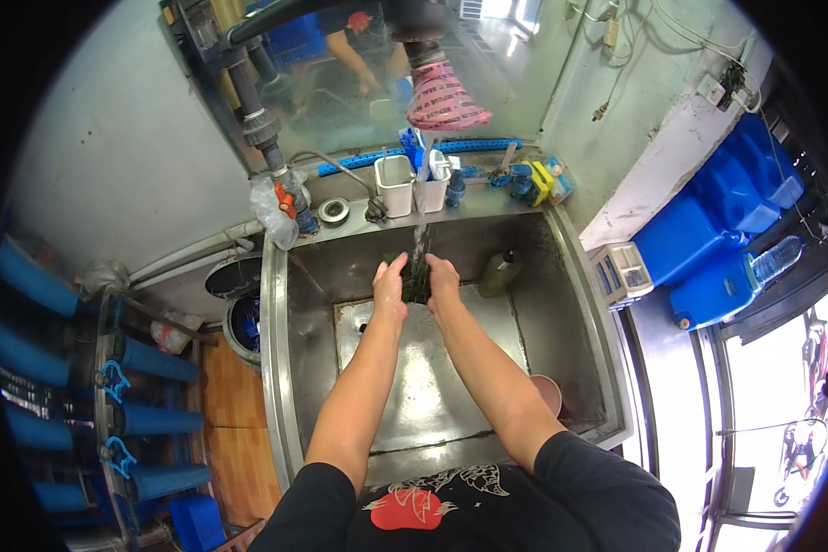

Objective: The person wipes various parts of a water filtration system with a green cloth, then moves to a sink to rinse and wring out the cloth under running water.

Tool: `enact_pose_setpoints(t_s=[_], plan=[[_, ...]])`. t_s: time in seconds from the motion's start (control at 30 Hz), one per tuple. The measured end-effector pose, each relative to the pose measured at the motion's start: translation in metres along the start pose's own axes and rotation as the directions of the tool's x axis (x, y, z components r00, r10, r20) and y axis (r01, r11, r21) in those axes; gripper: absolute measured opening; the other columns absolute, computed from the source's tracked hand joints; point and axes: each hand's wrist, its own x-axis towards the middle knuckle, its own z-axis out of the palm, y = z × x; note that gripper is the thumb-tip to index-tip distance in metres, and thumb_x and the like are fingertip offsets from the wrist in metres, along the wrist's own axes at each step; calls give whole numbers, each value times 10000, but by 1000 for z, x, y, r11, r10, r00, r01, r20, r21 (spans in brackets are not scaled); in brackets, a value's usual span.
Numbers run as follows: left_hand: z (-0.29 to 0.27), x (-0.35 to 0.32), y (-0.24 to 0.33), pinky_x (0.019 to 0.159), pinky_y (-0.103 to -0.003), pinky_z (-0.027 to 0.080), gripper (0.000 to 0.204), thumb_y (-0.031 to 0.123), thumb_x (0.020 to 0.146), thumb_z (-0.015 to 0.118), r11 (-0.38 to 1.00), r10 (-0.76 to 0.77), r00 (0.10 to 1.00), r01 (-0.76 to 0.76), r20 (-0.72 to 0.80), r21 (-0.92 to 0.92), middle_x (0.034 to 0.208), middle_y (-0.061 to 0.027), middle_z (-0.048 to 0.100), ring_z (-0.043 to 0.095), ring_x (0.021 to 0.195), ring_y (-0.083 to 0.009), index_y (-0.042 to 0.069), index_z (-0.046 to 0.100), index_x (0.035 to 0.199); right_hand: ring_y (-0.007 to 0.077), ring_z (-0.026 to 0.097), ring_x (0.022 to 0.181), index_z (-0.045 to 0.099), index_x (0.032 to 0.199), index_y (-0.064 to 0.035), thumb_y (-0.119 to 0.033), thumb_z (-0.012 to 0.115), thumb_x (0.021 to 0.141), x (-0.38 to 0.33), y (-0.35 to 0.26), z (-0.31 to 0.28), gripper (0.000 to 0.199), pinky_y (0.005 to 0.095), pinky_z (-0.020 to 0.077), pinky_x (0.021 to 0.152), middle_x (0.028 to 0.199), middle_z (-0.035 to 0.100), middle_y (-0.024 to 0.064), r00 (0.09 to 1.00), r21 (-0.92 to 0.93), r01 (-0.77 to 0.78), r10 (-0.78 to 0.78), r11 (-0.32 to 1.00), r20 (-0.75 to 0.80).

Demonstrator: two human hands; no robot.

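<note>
The left hand (391, 279) and the right hand (442, 279) press from either side on a dark green bundle of wet leafy greens (417, 274), held above the deep stainless steel sink (561, 340) near its back wall. The fingers of both hands are curled partway round the bundle, palms facing each other, so each hand has hold of one side. The bundle's long axis runs away from the person, its far end pointing toward the sink's back edge, under a thin stream of water (420, 235) falling from above.

In the sink's far right corner stands a dull green plastic bottle (500, 273); at the near right corner lies a pink round plastic bowl (548, 394). On the ledge along the back edge stand 2 white square plastic tubs (412, 187), with a round steel drain fitting (333, 212) to their left and a yellow and blue tool (535, 181) to their right. A pink mesh bag (442, 97) hangs from a dark pipe overhead. Blue plastic jerrycans (722, 244) stand on the floor to the right, and blue cylindrical filter housings (156, 419) line the left wall.
</note>
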Motion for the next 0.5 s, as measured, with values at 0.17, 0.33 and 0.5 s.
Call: enact_pose_setpoints(t_s=[0.17, 0.33, 0.5], plan=[[-29, 4, -15, 779, -391, 528, 385, 459, 912, 502, 874, -375, 915, 402, 146, -274, 981, -101, 640, 629, 899, -248, 95, 577, 1011, 337, 628, 837, 619, 849, -65, -277, 737, 634, -65, -23, 25, 324, 401, 481, 738, 877, 649, 163, 905, -656, 404, -380, 637, 188], [-27, 0, -15, 782, -378, 531, 399, 461, 916, 472, 840, -219, 900, 371, 377, -396, 1002, -98, 634, 630, 902, -251, 98, 576, 1043, 363, 604, 845, 577, 819, -91, -298, 743, 630, -113, -25, 38, 325, 440, 481, 716, 892, 616, 154, 741, -781, 578, -552, 236, 382], [-16, 16, -29, 772, -370, 534, 395, 455, 916, 468, 918, -204, 960, 255, 190, -305, 1005, -93, 634, 630, 901, -251, 98, 574, 1044, 382, 617, 749, 585, 738, -95, -305, 682, 729, -84, -41, 39, 232, 475, 487, 657, 774, 642, 159, 717, -817, 529, -636, 229, 286]])
